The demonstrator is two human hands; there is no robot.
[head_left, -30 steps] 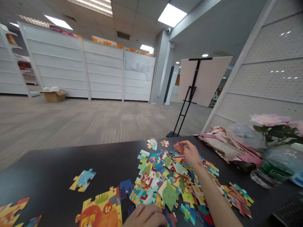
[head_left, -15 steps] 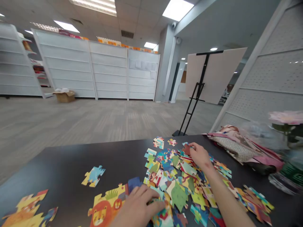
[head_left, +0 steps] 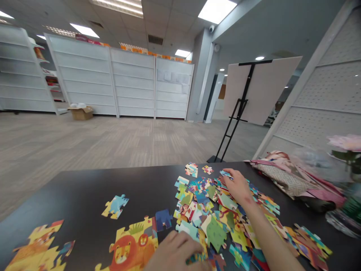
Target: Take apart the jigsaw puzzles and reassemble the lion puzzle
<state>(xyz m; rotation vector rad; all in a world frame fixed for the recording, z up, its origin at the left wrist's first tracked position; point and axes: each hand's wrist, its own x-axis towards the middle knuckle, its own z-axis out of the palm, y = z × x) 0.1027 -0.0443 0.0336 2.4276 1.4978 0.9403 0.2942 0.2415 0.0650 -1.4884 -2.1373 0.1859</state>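
A heap of colourful jigsaw pieces [head_left: 208, 210] covers the middle of the black table [head_left: 84, 195]. My right hand [head_left: 238, 186] is at the heap's far side, its fingertips pinching a small multicoloured piece [head_left: 225, 173]. My left hand [head_left: 176, 254] is at the bottom edge of the view, its fingers over a jigsaw piece [head_left: 195, 258] at the heap's near edge. That piece is partly hidden. To the left of my left hand lies a joined section with a lion's face [head_left: 132, 244]. A dark blue piece [head_left: 163, 220] lies just above that section.
Further left lie a small joined blue and yellow section [head_left: 115, 206] and a joined orange and yellow section [head_left: 39, 244]. More pieces [head_left: 308, 244] lie at right, beside a patterned fabric bundle [head_left: 284, 180] and a pink artificial flower [head_left: 345, 143].
My left hand has drawn back toward the bottom edge, uncovering the dark blue piece. My right hand stays over the heap's far side. The view has swung slightly, shifting the table right and down.
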